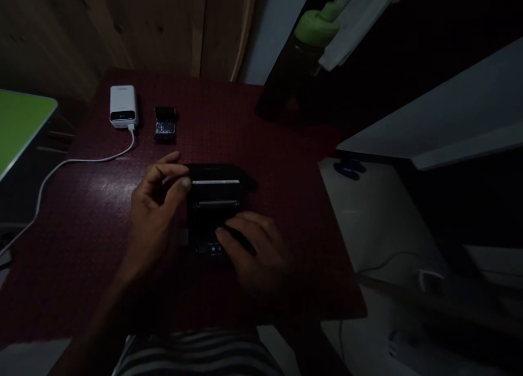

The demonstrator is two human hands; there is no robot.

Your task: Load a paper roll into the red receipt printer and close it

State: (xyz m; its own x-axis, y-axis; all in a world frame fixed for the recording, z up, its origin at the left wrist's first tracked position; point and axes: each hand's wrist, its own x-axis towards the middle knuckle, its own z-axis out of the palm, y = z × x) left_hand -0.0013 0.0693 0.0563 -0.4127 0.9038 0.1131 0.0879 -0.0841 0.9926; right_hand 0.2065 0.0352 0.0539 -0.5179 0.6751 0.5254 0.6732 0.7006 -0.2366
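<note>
A small black device (214,215), which looks like a compact printer with its lid (214,173) raised, sits on the red table in front of me. A row of small marked buttons shows at its near edge, and a pale strip runs across the lid. My left hand (159,196) pinches the lid's left corner between thumb and fingers. Over the near right side of the device, my right hand (255,250) grips a dark slender stick (241,238) between thumb and fingers. Dim light hides what kind of stick it is and whether its tip touches the device.
Left on the red table (286,158), a white power bank (123,106) has a white cable (98,159) plugged in. Beside it lies a small black ribbon roll (165,125). A green-capped bottle (316,30) stands at the back right. A green board (20,122) edges in left.
</note>
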